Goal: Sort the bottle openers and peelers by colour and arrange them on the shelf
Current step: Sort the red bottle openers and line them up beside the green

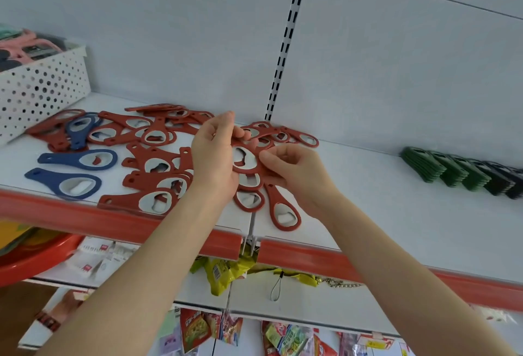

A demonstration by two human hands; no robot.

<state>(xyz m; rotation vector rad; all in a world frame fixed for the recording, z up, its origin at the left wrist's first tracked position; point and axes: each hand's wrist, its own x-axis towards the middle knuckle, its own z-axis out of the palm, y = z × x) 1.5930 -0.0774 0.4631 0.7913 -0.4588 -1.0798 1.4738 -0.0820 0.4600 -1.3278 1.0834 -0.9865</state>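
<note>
**Stock on view**

1. White metal shelf with a red front strip [368,186] is running left to right and carrying every item below.
2. White perforated plastic basket [42,87] is standing at the far left of the shelf, holding pink and dark pieces too blurred to identify.
3. Heap of red flat bottle openers with oval ring heads [135,179] is lying loose and overlapping across the left and middle of the shelf.
4. Row of green flat stacks [424,166] is leaning in line at the far right, with dark stacks [501,180] adjoining further right. Whether these are openers or peelers cannot be told.
5. Left hand [215,152] is hovering over the middle of the shelf, its fingers curling round a fanned bunch of red openers [250,203].
6. Right hand [294,169] is meeting it from the right, thumb and forefinger pinching the rim of the top red opener [245,171] in that bunch.
7. Three blue flat bottle openers [56,159] are lying at the near left. Two are sitting apart from the red heap, and one is resting among the red ones beside the basket.
</note>
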